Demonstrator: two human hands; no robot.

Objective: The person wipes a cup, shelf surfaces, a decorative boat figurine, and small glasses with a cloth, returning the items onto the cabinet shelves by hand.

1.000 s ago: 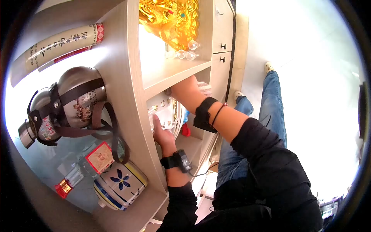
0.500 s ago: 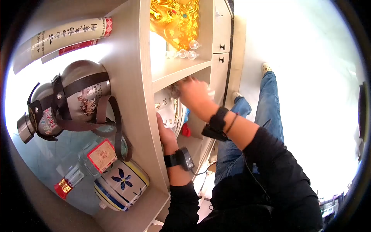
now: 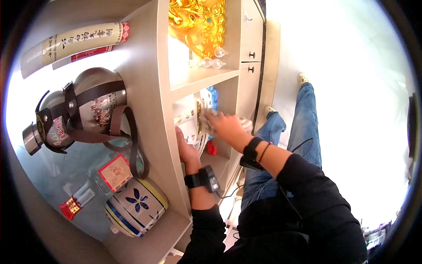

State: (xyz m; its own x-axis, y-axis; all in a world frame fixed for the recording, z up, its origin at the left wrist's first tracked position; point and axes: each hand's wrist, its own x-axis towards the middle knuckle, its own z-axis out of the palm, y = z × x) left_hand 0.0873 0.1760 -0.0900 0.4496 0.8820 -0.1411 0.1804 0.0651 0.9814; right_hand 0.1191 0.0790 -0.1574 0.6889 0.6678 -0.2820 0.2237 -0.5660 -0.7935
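Note:
Inside the lower compartment stands a white patterned piece (image 3: 187,132) with a gold-trimmed edge, possibly porcelain; its full shape is hidden. My left hand (image 3: 188,150) grips its near left side, the fingertips partly out of sight. In my right hand (image 3: 228,128) a pale greyish cloth (image 3: 209,125) is bunched up. The cloth touches or lies just in front of the gold-trimmed edge. A blue item (image 3: 213,97) and a red item (image 3: 212,148) show behind the white piece.
A gold ornament (image 3: 200,26) and small glass balls (image 3: 216,64) occupy the neighbouring compartment. Left of the divider (image 3: 145,66) are a strapped metal flask (image 3: 99,105), a glass bottle (image 3: 99,176), a flower-painted jar (image 3: 138,204) and a printed box (image 3: 83,39). A cable (image 3: 231,193) hangs by my wrists.
My right hand has moved with the cloth from the compartment's upper part down along the gold-trimmed edge, uncovering the blue item. My left hand stays at the white piece.

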